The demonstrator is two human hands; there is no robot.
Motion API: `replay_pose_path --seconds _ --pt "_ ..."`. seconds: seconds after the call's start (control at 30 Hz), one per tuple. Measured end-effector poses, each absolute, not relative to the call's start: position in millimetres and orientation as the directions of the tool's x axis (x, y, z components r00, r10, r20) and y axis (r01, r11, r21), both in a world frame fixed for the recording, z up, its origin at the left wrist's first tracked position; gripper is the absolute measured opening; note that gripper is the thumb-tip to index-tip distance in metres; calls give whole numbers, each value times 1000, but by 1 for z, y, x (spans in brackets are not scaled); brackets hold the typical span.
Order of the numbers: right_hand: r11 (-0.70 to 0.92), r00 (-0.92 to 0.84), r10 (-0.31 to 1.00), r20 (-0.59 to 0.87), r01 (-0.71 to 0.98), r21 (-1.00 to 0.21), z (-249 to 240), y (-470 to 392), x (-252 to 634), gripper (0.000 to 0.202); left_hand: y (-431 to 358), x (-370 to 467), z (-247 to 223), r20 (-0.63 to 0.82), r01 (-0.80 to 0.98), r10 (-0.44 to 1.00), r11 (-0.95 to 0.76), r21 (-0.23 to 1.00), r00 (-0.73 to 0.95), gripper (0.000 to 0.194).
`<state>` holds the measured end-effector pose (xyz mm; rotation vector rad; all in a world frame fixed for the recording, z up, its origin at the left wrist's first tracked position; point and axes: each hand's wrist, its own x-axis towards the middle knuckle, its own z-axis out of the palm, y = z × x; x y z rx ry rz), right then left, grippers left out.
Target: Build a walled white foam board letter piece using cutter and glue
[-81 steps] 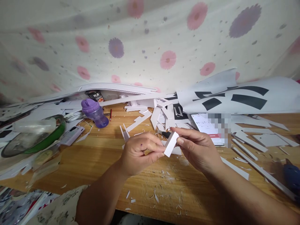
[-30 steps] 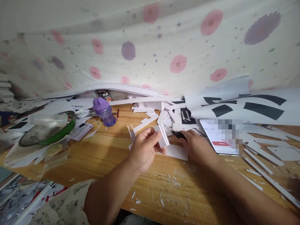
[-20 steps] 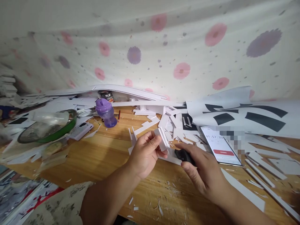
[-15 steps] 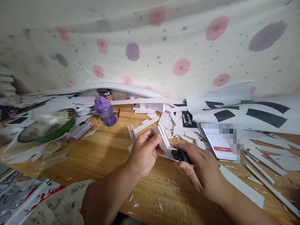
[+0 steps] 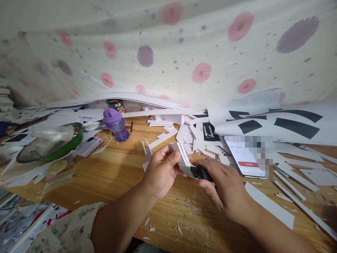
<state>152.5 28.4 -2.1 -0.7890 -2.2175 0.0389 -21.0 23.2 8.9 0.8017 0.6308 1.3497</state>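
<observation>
Between thumb and fingers, my left hand [image 5: 162, 170] pinches a small white foam-board piece [image 5: 181, 151] with a ridged, layered edge, held above the table. My right hand [image 5: 223, 189] grips a black-handled utility knife [image 5: 201, 173]. The knife's front end meets the lower right edge of the white piece. Its blade is hard to make out against the white board. Shavings and thin offcuts [image 5: 179, 228] lie on the wood below my hands.
White board scraps [image 5: 189, 135] pile up behind my hands. A phone [image 5: 246, 158] lies at right, with long strips [image 5: 302, 211] beyond. A purple cup [image 5: 116, 123], a green-rimmed lid [image 5: 60, 147] and a pale device [image 5: 89, 146] stand at left. A printed sheet [image 5: 276, 119] curls against the curtain.
The knife has shifted slightly left, closer against the white piece, with my right hand. My left hand keeps its hold. The whole view has tilted a little.
</observation>
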Motion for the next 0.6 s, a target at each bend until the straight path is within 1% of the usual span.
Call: replay_pose_path --seconds 0.17,0.33,0.6 --pt "831 -565 524 638 503 -238 5 28 154 35 22 -21 9 16 -600 986 89 795 167 35" --pt "854 -558 483 675 472 -220 4 29 154 36 20 -20 10 27 -640 978 113 760 205 34" --pt "881 -563 430 706 434 -190 8 33 156 36 17 -19 11 4 -671 959 195 716 283 31"
